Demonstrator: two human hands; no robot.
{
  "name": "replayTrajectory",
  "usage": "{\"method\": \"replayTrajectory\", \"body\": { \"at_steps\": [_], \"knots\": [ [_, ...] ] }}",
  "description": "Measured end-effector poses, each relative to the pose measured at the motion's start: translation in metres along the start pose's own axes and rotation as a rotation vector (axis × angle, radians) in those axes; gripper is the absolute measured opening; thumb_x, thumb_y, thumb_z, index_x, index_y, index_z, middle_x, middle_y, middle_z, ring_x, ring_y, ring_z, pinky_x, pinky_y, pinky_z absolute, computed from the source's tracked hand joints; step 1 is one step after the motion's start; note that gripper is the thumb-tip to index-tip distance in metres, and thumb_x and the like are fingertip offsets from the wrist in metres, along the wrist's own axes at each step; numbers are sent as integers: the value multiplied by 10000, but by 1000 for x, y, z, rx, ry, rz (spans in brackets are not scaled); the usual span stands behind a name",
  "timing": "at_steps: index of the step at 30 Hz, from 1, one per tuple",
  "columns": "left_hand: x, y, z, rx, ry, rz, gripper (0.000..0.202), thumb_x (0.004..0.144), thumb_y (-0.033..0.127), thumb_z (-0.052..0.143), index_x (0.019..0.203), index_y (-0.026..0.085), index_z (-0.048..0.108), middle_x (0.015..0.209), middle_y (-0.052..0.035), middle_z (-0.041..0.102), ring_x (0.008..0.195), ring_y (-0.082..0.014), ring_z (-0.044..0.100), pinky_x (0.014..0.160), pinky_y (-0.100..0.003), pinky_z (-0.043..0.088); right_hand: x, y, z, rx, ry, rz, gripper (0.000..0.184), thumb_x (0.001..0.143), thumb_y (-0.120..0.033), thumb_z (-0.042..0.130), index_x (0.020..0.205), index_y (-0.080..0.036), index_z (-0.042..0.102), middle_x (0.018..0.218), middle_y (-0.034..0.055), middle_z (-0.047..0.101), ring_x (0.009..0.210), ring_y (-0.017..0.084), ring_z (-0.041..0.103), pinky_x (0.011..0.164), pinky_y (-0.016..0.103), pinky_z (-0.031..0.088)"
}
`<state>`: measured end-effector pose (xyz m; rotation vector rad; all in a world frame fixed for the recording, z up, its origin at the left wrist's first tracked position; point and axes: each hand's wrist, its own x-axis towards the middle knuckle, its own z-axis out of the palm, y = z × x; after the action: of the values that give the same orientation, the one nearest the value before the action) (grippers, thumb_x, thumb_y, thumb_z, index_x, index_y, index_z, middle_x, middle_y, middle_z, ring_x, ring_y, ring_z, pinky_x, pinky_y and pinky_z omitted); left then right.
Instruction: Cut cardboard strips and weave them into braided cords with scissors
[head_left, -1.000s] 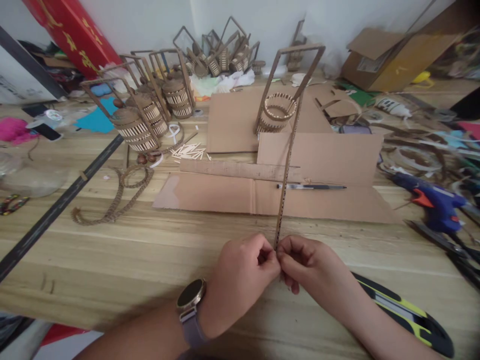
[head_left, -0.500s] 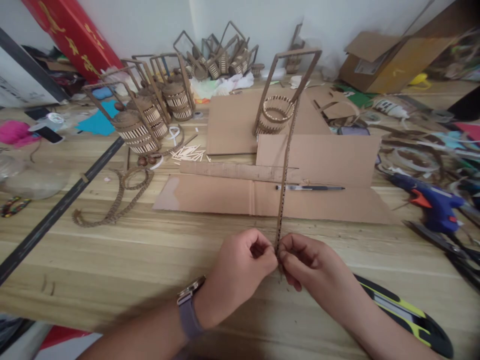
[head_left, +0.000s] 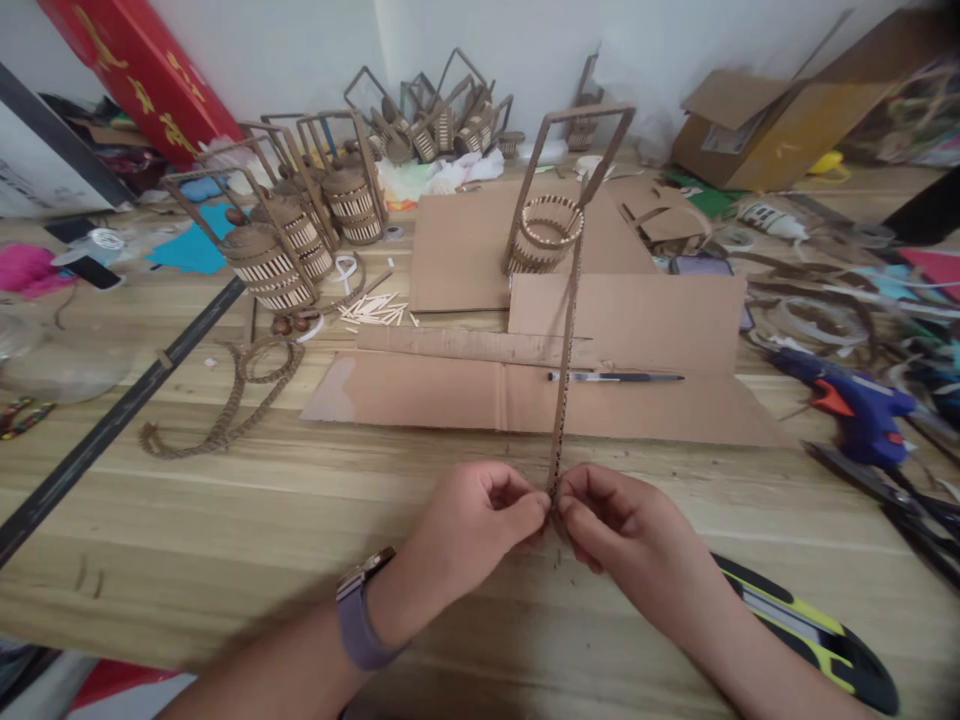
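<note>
Brown strip (head_left: 562, 408), narrow and dark-flecked along one edge, runs toward twelve o'clock from the left hand (head_left: 469, 525) and right hand (head_left: 637, 520), both pinching its near end, while unreadable gold characters mark a red box (head_left: 142, 85) at ten.

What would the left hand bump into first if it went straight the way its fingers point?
Probably the right hand. Its fingertips are just ahead of the left hand, with the near end of the narrow brown strip between them. The exact depth is hard to tell.
</note>
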<state>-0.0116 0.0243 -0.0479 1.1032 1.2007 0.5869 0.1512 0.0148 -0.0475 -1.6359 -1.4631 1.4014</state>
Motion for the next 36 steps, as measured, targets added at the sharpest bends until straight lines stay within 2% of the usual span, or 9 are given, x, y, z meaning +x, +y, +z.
{"method": "replayTrajectory", "body": {
  "at_steps": [3,9,18,26,36],
  "knots": [
    [0,-3,0,20,-26,-23,157,758,280,587,657,167,624,627,-8,649,603,-143,574,590,-253,434,0,2,2,-54,13,-26,199,673,-439,497,606,-251,503,465,-52,450,436,110,402,422,251,320],
    [-1,-1,2,139,21,-36,119,689,201,561,586,170,613,564,8,621,563,-134,551,544,-238,393,-1,8,8,-104,-4,-50,178,694,-415,474,619,-256,503,482,-45,468,440,124,437,427,260,339],
    [4,-3,1,-134,-35,-67,102,659,189,549,576,169,604,546,22,608,557,-119,588,567,-212,459,-2,4,8,-102,18,-75,182,688,-415,446,606,-260,495,482,-44,470,446,118,411,421,256,330],
    [2,-1,0,-59,-1,-1,93,631,198,534,547,179,571,521,35,569,534,-108,524,513,-202,384,-1,3,9,-63,28,-59,157,664,-395,470,600,-256,507,489,-46,479,452,113,415,427,251,333],
    [4,-5,-2,-166,-43,-13,97,614,235,549,550,172,587,525,22,598,519,-105,539,527,-208,425,-3,2,8,93,-81,11,181,685,-415,521,621,-247,502,470,-47,521,429,111,480,435,242,389]
  ]
}}
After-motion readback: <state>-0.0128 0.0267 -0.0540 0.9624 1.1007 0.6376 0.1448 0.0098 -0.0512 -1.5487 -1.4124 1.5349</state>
